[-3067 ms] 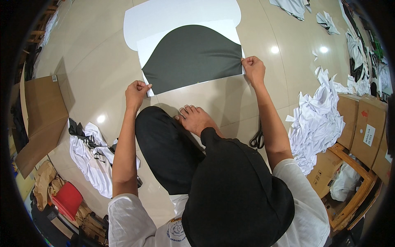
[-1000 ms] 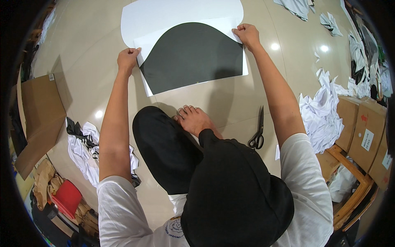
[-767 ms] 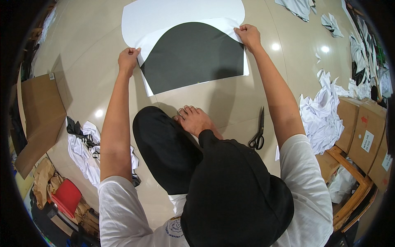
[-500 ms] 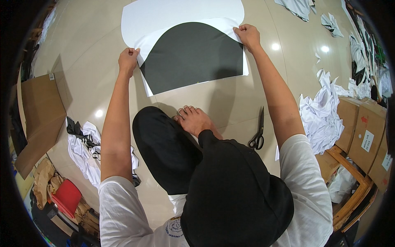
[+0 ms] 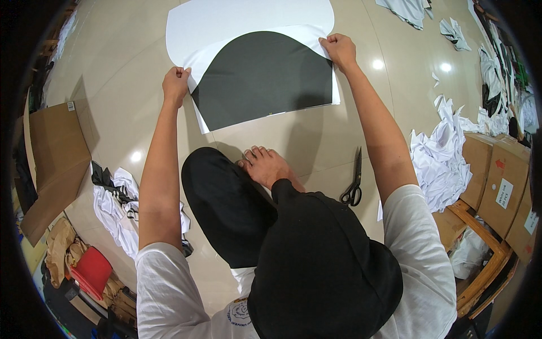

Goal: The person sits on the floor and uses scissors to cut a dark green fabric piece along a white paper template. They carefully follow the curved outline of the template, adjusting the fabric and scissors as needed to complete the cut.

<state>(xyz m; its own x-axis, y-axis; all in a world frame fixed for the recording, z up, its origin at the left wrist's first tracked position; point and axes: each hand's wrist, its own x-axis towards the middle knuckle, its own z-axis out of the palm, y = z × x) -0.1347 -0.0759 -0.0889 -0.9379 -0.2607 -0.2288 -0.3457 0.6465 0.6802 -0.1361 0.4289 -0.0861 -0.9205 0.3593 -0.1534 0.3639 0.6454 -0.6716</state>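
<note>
A dark grey dome-shaped piece [image 5: 262,79] lies on a white sheet [image 5: 200,118] on the tiled floor. A larger white piece with rounded corners [image 5: 248,17] extends behind it. My left hand [image 5: 175,86] pinches the white material at the dark piece's upper left side, fingertips together. On the upper right, my right hand [image 5: 340,52] grips the white material between thumb and fingers, beside the curved dark edge. Slight creases run from both hands. Black scissors [image 5: 353,190] lie beside my right forearm, and my bare foot [image 5: 264,165] rests below the pieces.
An open cardboard box [image 5: 56,148] and a black-and-white cloth pile [image 5: 113,206] are on my left, near a red item [image 5: 91,271]. On my right are heaped white fabric [image 5: 437,169], stacked cartons [image 5: 497,186], a wooden frame [image 5: 479,279] and scattered scraps [image 5: 454,34].
Since 3.1 seconds ago, both hands have moved forward from the dark piece's lower sides to higher points on the white material. Over the last second they have barely moved.
</note>
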